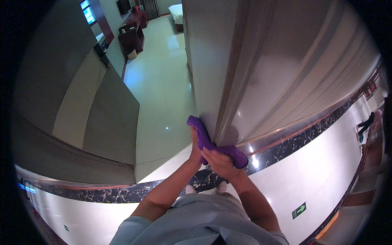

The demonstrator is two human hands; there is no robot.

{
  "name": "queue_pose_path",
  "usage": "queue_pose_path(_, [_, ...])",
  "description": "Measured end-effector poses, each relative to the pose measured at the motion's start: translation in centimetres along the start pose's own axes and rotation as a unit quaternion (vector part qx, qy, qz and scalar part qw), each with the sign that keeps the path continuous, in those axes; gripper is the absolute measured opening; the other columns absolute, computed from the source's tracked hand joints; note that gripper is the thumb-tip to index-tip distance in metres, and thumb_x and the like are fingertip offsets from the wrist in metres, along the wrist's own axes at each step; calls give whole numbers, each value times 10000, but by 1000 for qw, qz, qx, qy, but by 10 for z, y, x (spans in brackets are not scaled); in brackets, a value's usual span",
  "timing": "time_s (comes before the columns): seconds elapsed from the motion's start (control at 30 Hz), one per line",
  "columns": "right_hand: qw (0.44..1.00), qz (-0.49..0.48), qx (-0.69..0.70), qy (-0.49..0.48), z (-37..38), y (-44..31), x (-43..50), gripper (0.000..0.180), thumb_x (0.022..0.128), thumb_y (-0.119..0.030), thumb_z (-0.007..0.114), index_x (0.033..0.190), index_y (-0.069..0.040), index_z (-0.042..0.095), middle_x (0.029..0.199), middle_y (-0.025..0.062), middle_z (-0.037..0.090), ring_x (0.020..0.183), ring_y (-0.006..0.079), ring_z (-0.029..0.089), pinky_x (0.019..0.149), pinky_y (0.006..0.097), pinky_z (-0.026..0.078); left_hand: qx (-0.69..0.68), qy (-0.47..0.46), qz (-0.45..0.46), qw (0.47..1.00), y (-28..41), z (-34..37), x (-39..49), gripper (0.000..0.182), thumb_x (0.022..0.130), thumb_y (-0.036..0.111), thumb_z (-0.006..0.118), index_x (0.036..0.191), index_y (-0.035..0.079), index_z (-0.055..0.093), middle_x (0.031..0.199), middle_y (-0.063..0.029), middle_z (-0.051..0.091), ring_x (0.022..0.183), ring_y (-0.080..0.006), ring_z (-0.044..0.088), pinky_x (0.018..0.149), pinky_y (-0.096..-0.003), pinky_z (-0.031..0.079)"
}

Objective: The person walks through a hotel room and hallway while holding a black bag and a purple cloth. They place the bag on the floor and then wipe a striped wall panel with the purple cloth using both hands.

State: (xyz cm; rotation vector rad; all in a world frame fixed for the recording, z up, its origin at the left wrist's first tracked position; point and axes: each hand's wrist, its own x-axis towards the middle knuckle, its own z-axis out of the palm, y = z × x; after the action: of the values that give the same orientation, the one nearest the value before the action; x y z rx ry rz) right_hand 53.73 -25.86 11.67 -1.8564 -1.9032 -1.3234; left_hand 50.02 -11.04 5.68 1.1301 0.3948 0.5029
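Note:
A purple cloth [199,131] wraps around the edge of a pale door frame [219,101] in front of me. My left hand [195,148] presses one end of it against the inner side of the frame, its fingers partly hidden behind the fabric. On the outer face, my right hand [219,161] lies flat over the other end, fingers pointing to the left. The two hands nearly meet at the corner of the frame.
To the left stands a dark grey door panel [113,122]. Through the doorway are a tiled floor [162,92], a dark wood desk [131,38], a waste bin [132,54] and a bed [176,13]. A green arrow floor sign [299,210] lies right; a person [366,124] is farther along the corridor.

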Motion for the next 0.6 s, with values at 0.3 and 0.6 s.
queue_pose_path(0.3, [971, 104, 207, -57, -6, -17, -32, 385, 897, -151, 624, 1278, -118, 675, 1410, -19, 571, 1320, 124, 478, 1149, 355, 329, -55, -7, -197, 979, -12, -15, -41, 572, 1049, 420, 431, 1476, 41, 382, 1392, -149, 542, 1227, -262, 572, 1042, -373, 470])
queue_pose_path(0.6, [892, 407, 142, 134, -41, 11, -15, 343, 743, 37, 701, 1035, -133, 642, 1189, 109, 573, 1151, 318, 534, 947, 431, 462, 249, 67, 216, 942, 65, 52, -77, 624, 1091, 282, 328, 1540, -82, 94, 1511, -243, 281, 1386, -343, 320, 1178, -419, 215])
